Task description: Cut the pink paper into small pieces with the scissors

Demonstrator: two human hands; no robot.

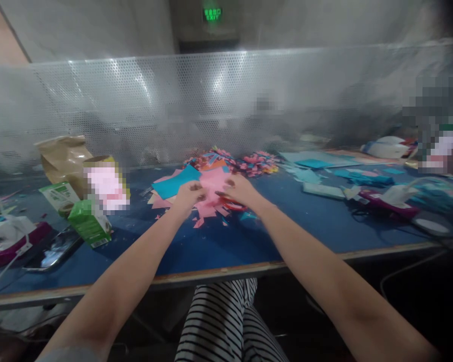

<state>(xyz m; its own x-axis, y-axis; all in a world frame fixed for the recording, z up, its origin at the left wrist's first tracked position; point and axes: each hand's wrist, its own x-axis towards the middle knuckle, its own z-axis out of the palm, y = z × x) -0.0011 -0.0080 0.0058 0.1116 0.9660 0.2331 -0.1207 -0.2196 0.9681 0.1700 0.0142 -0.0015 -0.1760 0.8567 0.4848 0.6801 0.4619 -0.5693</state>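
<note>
Both my arms reach forward over a blue table (pixel 219 246). My left hand (pixel 189 193) is closed in a pinch on the left edge of a pink paper sheet (pixel 213 183). My right hand (pixel 238 190) pinches the same sheet at its right side. The sheet lies over a loose pile of pink and blue paper (pixel 173 186). Red-handled scissors (pixel 234 205) rest just under my right hand. Pink scraps are scattered below the pile.
A heap of colourful cut paper pieces (pixel 234 161) lies behind the sheet. Green cartons (pixel 88 221), a brown bag (pixel 62 156) and a phone (pixel 53 251) sit at left. Blue sheets (pixel 317 163) and cables lie at right. A perforated metal screen (pixel 211 100) backs the table.
</note>
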